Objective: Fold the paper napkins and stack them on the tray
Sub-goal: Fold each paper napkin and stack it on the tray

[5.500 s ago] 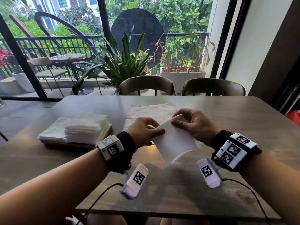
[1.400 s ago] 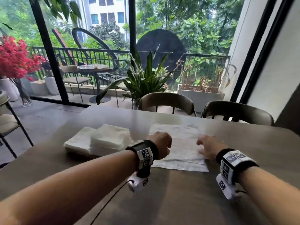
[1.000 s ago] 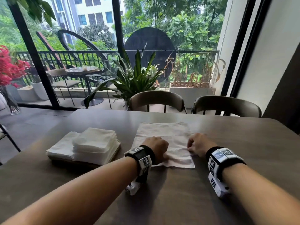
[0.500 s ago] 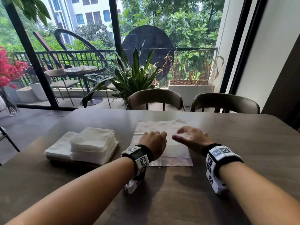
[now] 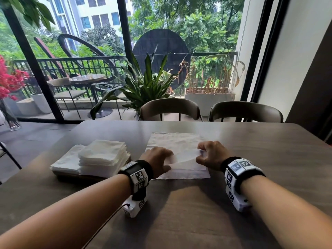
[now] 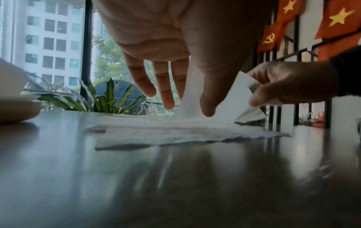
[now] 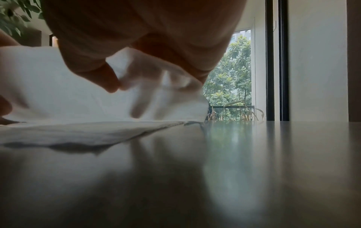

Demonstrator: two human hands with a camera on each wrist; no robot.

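Napkin point(image 5: 181, 157) mid-frame: we've got our left hand point(image 5: 158, 161) and right hand point(image 5: 212, 155) pinching its top sheet, peeling it up. Next, we'd fold it evenly.

Bare table point(image 5: 188, 209) near and right of the flat napkins point(image 5: 179, 174); to their left, blocked by the folded stack point(image 5: 102, 159) on its tray point(image 5: 71, 177).

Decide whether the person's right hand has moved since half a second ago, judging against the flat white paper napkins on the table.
Yes. The right hand has drawn back toward the pile's right edge and now pinches a lifted white napkin sheet above the flat white paper napkins.
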